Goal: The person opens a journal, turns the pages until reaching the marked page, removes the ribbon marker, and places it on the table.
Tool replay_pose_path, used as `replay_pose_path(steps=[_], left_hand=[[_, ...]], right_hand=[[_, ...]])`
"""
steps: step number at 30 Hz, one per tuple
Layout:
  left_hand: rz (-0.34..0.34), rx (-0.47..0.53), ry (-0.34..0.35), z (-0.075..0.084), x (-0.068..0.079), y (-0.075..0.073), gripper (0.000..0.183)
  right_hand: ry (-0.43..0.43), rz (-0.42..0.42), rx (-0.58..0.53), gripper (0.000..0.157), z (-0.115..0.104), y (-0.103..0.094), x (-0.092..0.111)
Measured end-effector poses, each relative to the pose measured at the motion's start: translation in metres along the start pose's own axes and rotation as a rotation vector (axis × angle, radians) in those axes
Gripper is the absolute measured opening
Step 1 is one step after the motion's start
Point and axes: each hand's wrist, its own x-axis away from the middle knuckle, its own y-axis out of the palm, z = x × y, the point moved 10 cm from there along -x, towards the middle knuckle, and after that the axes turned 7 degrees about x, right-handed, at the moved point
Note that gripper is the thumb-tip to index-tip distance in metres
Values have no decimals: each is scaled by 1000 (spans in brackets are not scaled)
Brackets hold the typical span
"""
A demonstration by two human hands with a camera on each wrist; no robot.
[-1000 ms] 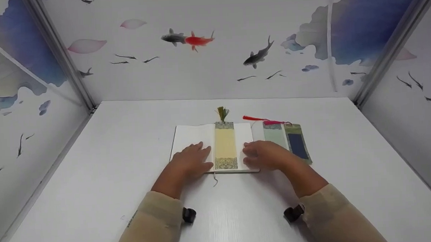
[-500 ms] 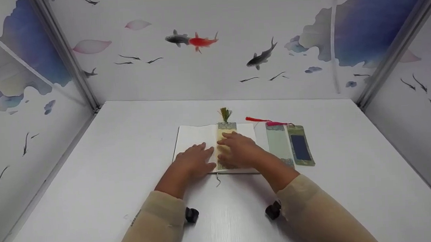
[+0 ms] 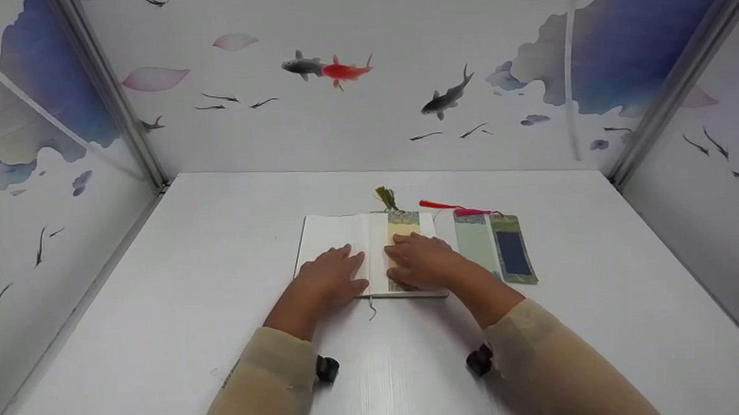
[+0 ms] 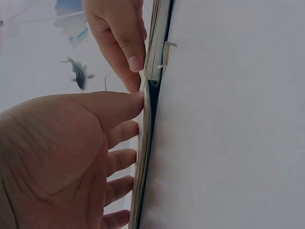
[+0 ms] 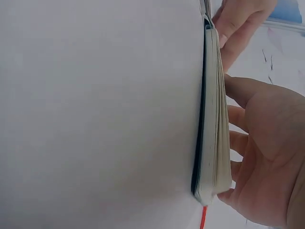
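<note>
An open notebook with blank pages lies on the white table. On its right page is a yellow bookmark with patterned ends and an olive tassel past the top edge. My left hand rests on the left page with fingers spread. My right hand lies over the bookmark, its straight fingertips pressing on it and covering its middle. In the left wrist view the thumb touches the page close to the spine. The right wrist view shows the fingertips on the thick page stack.
A pale green bookmark and an olive one with a dark blue panel lie right of the notebook, their red tassels toward the back. A thin ribbon hangs from the spine. Printed walls enclose the table.
My right hand has moved from the right page's edge onto the bookmark, then back right. The bookmark has slid right, away from the spine, its tassel now tilting left. The left hand stays put.
</note>
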Motion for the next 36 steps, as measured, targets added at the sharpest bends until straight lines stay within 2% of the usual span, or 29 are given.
replay_pose_path(steps=[7, 11, 16, 19, 22, 26, 29, 32, 36], left_hand=[[-4, -2, 0, -2, -2, 1, 70], [-5, 10, -4, -2, -1, 0, 70], [-8, -21, 8, -1, -3, 2, 71], [-9, -37, 12, -1, -5, 3, 70], [-7, -38, 11, -1, -6, 4, 70], [-10, -38, 13, 0, -6, 4, 70], [-13, -34, 15, 2, -4, 4, 70], [-16, -39, 15, 3, -2, 3, 70], [-20, -40, 14, 2, -2, 3, 70]], right_hand=[[57, 3, -28, 61, 23, 3, 5], [115, 38, -124, 55, 28, -1, 6], [229, 131, -282, 38, 36, -8, 8], [268, 171, -324, 31, 37, -11, 10], [324, 192, -342, 39, 41, -12, 12], [399, 179, -325, 64, 49, -10, 15], [419, 157, -342, 68, 56, -8, 17], [423, 164, -426, 64, 65, -8, 18], [440, 176, -556, 74, 77, -6, 21]])
